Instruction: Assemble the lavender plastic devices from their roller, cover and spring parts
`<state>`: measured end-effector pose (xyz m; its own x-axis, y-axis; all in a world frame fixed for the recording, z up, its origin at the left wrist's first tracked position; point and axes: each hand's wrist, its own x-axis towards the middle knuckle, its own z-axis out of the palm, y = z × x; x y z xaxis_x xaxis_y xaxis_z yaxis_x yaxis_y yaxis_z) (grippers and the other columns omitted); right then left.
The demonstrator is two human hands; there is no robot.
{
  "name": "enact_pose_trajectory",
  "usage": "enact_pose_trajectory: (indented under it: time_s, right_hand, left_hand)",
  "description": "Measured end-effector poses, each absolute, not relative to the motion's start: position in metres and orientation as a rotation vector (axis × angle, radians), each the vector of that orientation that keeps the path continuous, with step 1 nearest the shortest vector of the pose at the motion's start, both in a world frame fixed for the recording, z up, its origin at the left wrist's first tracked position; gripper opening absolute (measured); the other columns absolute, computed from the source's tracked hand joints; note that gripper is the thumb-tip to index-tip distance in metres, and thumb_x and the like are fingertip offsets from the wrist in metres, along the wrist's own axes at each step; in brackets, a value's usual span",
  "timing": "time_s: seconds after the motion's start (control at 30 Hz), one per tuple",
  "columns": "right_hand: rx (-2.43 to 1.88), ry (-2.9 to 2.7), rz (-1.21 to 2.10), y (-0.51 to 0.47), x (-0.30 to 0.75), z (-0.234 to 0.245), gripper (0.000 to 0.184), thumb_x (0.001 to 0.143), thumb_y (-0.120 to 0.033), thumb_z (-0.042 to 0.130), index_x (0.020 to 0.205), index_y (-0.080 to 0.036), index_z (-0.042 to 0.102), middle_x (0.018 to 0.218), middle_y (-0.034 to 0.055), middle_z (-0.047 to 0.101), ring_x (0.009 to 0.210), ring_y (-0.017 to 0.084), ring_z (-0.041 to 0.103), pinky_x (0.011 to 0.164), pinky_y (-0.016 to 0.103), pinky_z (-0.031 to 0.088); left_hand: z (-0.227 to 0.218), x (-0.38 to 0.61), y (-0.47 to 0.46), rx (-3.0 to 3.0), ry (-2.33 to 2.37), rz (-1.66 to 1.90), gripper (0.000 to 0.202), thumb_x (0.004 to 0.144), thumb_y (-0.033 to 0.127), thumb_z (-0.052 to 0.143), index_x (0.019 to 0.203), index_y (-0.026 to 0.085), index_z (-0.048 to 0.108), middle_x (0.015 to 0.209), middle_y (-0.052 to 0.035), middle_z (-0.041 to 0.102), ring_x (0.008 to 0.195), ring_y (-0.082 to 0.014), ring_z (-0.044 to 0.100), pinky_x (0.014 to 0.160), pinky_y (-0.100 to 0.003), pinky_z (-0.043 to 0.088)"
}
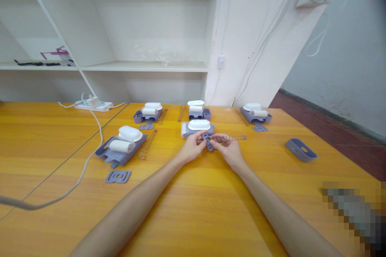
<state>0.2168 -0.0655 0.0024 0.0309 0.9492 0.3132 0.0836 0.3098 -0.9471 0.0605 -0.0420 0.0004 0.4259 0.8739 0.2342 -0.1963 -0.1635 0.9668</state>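
Note:
A small grey slotted plastic plate (208, 143) is pinched between my two hands, tilted above the table. My left hand (191, 147) grips its left side, thumb and fingers closed. On the other side my right hand (231, 152) has its thumb and fingertips on the plate. A coiled metal spring (238, 138) sticks out past the right hand's knuckles; whether the fingers touch it is hidden. Just behind the hands lies a grey plastic holder (189, 131) with a white bristled brush (199, 125) on top and a white roller beside it.
Similar grey-and-white sets stand at the left (122, 146), back left (150, 113), back middle (197, 110) and back right (256, 113), with springs beside them. A loose slotted plate (118, 176) lies at left front, a grey tray (300, 150) at right. A white cable (87, 160) crosses the left side.

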Motion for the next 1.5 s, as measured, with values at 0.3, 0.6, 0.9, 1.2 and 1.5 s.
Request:
enact_pose_trajectory:
  time_s: [0.3, 0.6, 0.9, 1.2, 1.5]
  right_hand:
    - [-1.058, -1.400, 0.850, -0.0632, 0.2157, -0.0021, 0.029, 0.066, -0.038, 0.071, 0.085, -0.018, 0.064, 0.083, 0.0055, 0.067, 0.076, 0.019, 0.061, 0.072, 0.034, 0.051]
    - [-1.096, -1.359, 0.881, -0.0668, 0.2113, 0.0011, 0.031, 0.061, -0.038, 0.073, 0.083, -0.018, 0.064, 0.079, 0.0046, 0.067, 0.071, 0.018, 0.062, 0.066, 0.032, 0.053]
    - [-1.096, -1.361, 0.828, -0.0616, 0.2133, -0.0041, 0.030, 0.062, -0.039, 0.072, 0.081, -0.017, 0.066, 0.078, 0.0055, 0.068, 0.073, 0.019, 0.062, 0.069, 0.033, 0.051]
    - [-1.105, -1.390, 0.821, -0.0679, 0.2131, 0.0056, 0.026, 0.062, -0.036, 0.072, 0.080, -0.018, 0.067, 0.081, 0.0057, 0.067, 0.078, 0.021, 0.061, 0.071, 0.034, 0.052]
    - [-1.146, -1.492, 0.813, -0.0665, 0.2147, -0.0003, 0.029, 0.065, -0.034, 0.069, 0.090, -0.019, 0.065, 0.087, 0.0055, 0.066, 0.078, 0.020, 0.061, 0.072, 0.034, 0.049]
  left_hand:
    - [0.0003, 0.0592, -0.0409, 1.348, 0.666, 1.082, 0.045, 0.071, 0.030, 0.069, 0.108, 0.013, 0.049, 0.094, -0.0108, 0.067, 0.076, -0.0152, 0.065, 0.070, -0.028, 0.051]
    - [0.0052, 0.0582, -0.0406, 1.368, 0.636, 1.030, 0.046, 0.067, 0.025, 0.071, 0.108, 0.012, 0.054, 0.092, -0.0108, 0.068, 0.080, -0.0163, 0.065, 0.073, -0.027, 0.049]
    - [0.0071, 0.0585, -0.0400, 1.337, 0.683, 1.036, 0.046, 0.069, 0.028, 0.069, 0.110, 0.011, 0.055, 0.092, -0.0113, 0.068, 0.067, -0.0121, 0.063, 0.057, -0.019, 0.046]
    - [0.0039, 0.0583, -0.0387, 1.313, 0.665, 1.041, 0.051, 0.067, 0.026, 0.071, 0.114, 0.012, 0.055, 0.100, -0.0129, 0.067, 0.080, -0.0163, 0.064, 0.066, -0.023, 0.049]
    - [0.0027, 0.0572, -0.0373, 1.312, 0.628, 1.028, 0.050, 0.062, 0.017, 0.073, 0.108, 0.011, 0.054, 0.095, -0.0113, 0.068, 0.083, -0.0170, 0.065, 0.075, -0.027, 0.049]
